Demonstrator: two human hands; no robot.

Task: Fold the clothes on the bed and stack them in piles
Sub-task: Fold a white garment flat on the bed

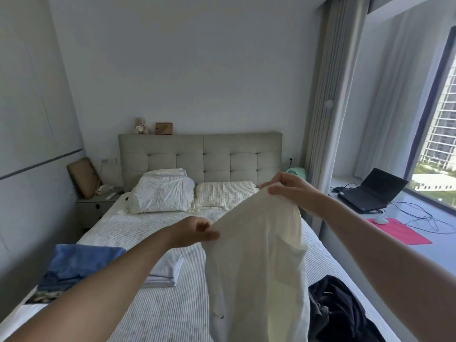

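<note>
We hold a cream garment (256, 262) up over the bed (172, 312), left hand (195, 230) and right hand (288, 188) each pinching its top edge. Folded piles (74, 265) lie left, dark clothes (343, 309) right.

Both hands, left hand (197, 230) and right hand (288, 187), pinch a cream garment (256, 267) above the bed (172, 312).

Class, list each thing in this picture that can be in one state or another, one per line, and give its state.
Left hand: pinches the cream garment's top edge.
Right hand: pinches the same edge, higher up.
Cream garment: unfolded, hanging in the air.
Dark garment: crumpled on the bed.
White pile: folded, stacked.
Blue pile: folded, stacked.
Laptop: lid open, screen dark.
Curtain: drawn aside.
</note>
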